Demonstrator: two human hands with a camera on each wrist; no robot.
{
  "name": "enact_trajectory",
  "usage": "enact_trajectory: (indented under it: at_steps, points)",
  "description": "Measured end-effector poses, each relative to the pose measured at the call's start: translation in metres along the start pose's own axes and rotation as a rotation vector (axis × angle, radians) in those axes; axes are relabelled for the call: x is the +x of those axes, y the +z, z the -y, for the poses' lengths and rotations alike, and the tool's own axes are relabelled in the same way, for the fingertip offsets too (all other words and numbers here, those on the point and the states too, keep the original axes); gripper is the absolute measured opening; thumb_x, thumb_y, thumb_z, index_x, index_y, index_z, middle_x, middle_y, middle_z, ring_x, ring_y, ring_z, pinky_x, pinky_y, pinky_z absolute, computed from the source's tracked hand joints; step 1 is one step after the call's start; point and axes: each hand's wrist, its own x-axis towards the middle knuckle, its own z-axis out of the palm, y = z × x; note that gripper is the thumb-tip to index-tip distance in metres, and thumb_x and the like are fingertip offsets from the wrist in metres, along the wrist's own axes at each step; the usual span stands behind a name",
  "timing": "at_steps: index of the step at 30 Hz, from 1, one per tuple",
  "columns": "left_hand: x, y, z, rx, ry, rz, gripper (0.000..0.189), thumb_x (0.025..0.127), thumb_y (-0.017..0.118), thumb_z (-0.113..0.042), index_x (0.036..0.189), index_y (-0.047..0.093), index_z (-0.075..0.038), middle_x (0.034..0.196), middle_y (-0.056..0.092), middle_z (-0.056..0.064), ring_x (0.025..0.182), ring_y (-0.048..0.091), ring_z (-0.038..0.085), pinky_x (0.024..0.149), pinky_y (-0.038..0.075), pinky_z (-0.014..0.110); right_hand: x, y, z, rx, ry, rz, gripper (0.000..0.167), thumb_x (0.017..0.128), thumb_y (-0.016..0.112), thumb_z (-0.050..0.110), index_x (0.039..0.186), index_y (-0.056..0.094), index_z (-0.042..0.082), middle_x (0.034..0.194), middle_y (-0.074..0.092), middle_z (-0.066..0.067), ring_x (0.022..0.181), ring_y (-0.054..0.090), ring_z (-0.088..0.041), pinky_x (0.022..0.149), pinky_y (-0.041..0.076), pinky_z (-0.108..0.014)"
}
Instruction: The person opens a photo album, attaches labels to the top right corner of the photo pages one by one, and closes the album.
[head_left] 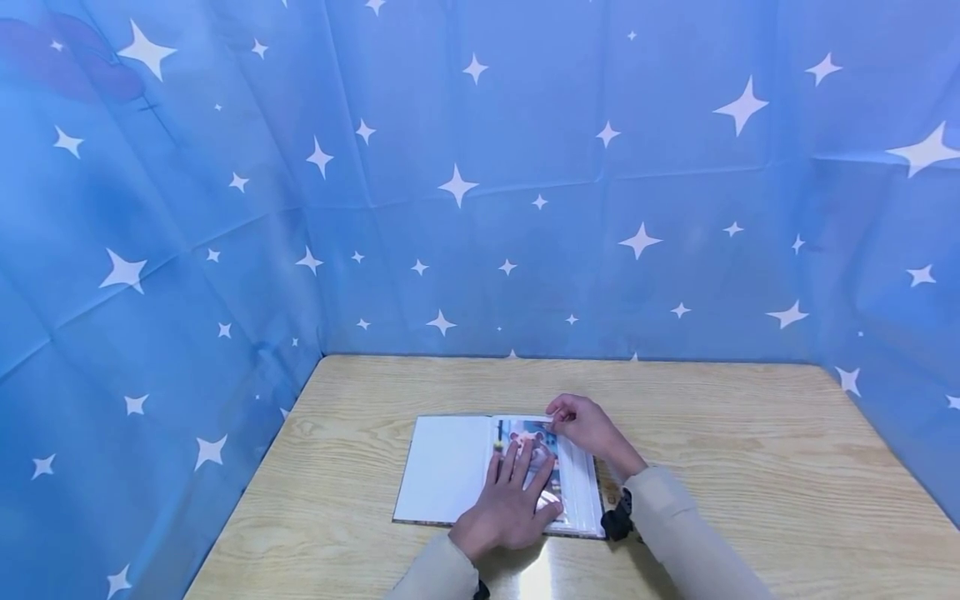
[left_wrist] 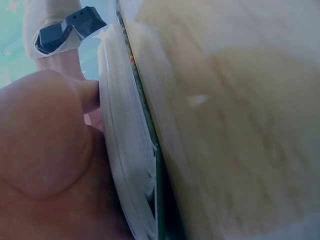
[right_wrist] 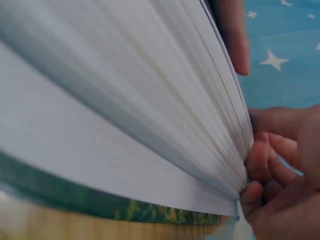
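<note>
A photo album (head_left: 442, 471) lies open on the table, its white inside cover to the left and a clear-sleeved page to the right. In that sleeve is a colourful photo (head_left: 553, 483), partly hidden by my left hand (head_left: 506, 508), which lies flat on it with fingers spread. My right hand (head_left: 590, 429) pinches the page's upper right corner between thumb and curled fingers. In the right wrist view, the right hand (right_wrist: 282, 165) is at the edge of the thick stack of pages (right_wrist: 165, 100). The left wrist view shows the left palm (left_wrist: 45, 140) beside the page stack (left_wrist: 122, 135).
A light wood table (head_left: 750, 467) extends around the album. Behind it and on both sides hangs a blue curtain with white stars (head_left: 540, 275). A black wrist device (head_left: 618, 518) is by the right sleeve, close to the album's lower right corner.
</note>
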Motion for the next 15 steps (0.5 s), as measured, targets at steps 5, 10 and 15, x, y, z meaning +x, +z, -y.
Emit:
enact_trajectory:
  at_steps: [5, 10, 15]
  points:
    - [0.0018, 0.0041, 0.0013, -0.002, -0.002, -0.014, 0.070, 0.100, 0.019, -0.065, 0.159, 0.006, -0.031, 0.166, -0.010, 0.006, 0.151, -0.017, 0.026, 0.121, -0.005, 0.054, 0.0002, 0.0016, 0.0002, 0.001, 0.040, -0.006, 0.012, 0.092, 0.065, 0.004, 0.102, 0.068, 0.010, 0.086, 0.063, -0.002, 0.079, 0.057, -0.017, 0.072, 0.047, -0.032]
    - [-0.0019, -0.0010, -0.0014, -0.013, -0.002, 0.002, 0.069, 0.100, 0.015, -0.066, 0.159, 0.004, -0.032, 0.166, -0.011, 0.005, 0.151, -0.018, 0.025, 0.121, -0.004, 0.053, -0.0007, 0.0026, 0.0025, 0.010, 0.096, -0.010, 0.009, 0.092, 0.067, 0.008, 0.101, 0.068, 0.011, 0.086, 0.062, -0.002, 0.080, 0.056, -0.018, 0.074, 0.046, -0.033]
    - [-0.0010, 0.0004, -0.0011, -0.008, 0.002, -0.002, 0.070, 0.100, 0.017, -0.065, 0.160, 0.006, -0.031, 0.167, -0.008, 0.006, 0.151, -0.016, 0.026, 0.121, -0.002, 0.055, -0.0009, 0.0025, 0.0040, 0.010, 0.108, -0.019, 0.008, 0.093, 0.066, 0.007, 0.100, 0.068, 0.011, 0.085, 0.062, -0.002, 0.079, 0.056, -0.018, 0.073, 0.045, -0.033]
